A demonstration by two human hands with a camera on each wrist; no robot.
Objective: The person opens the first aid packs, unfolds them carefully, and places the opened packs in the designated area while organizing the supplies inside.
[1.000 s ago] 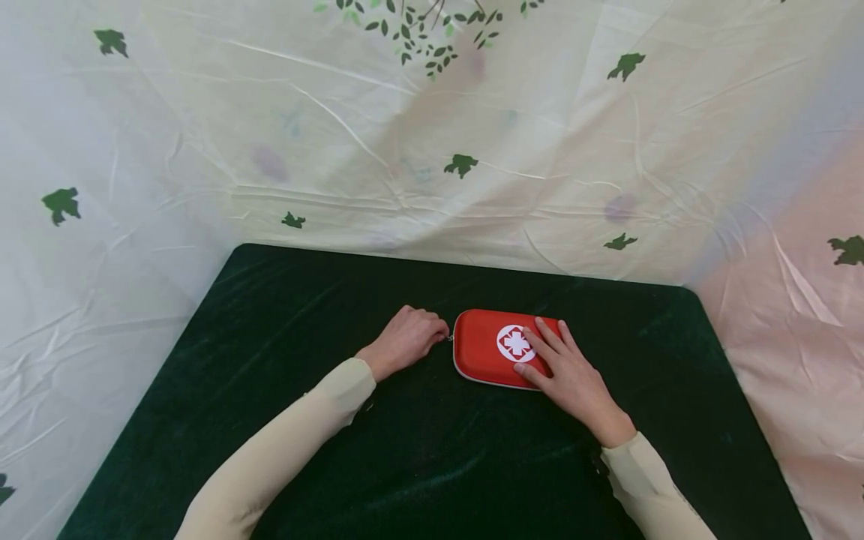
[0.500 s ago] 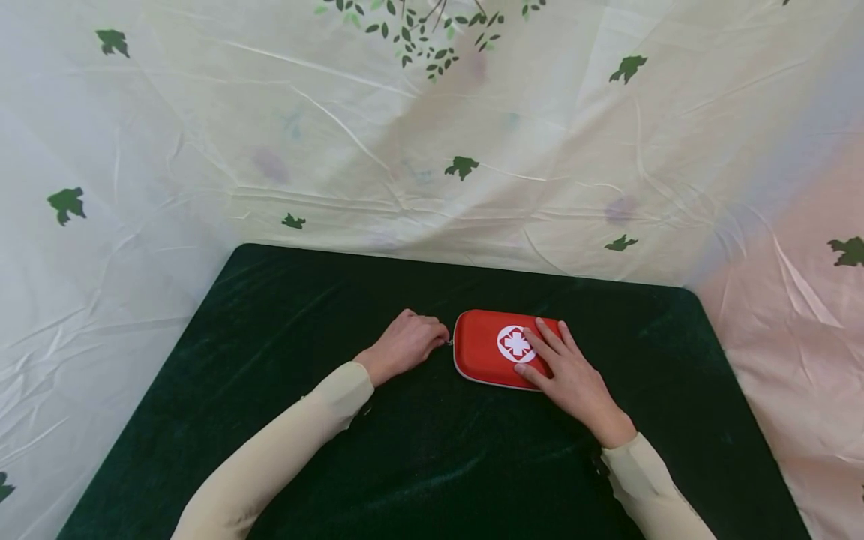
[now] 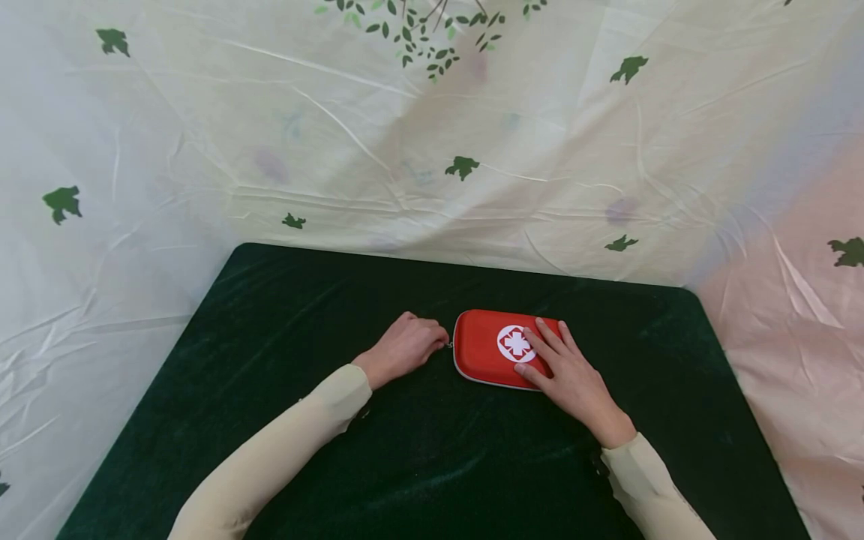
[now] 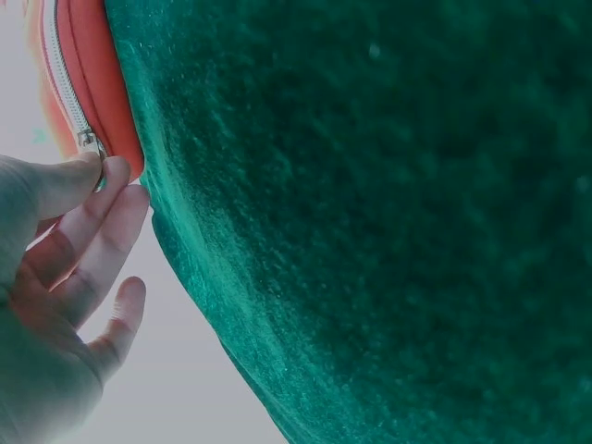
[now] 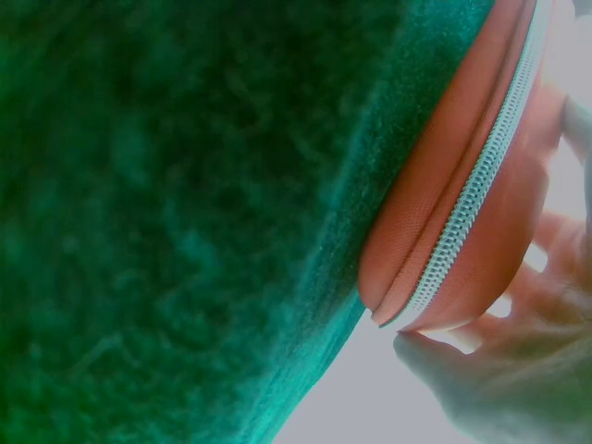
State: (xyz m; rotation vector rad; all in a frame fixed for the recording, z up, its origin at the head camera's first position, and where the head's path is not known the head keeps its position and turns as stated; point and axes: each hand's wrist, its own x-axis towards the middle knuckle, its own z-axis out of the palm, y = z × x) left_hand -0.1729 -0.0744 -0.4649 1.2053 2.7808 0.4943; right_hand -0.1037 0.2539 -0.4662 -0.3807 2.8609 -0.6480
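Note:
A red hard-shell first-aid case with a white cross emblem lies flat on the dark green cloth. My left hand is at the case's left end, thumb and forefinger pinching the metal zipper pull. In the left wrist view the slider sits on the silver zipper, its other fingers loosely bent beside it. Across the right part of the lid, my right hand rests with its fingers spread. Meshed zipper teeth run along the case's side in the right wrist view.
The case lies on a table covered in dark green velvet with rounded far corners. Pale fabric printed with green leaves and birds hangs behind and at both sides.
My left hand, with the zipper pull, has shifted slightly toward me along the case's left end. The right hand and the case have stayed in place.

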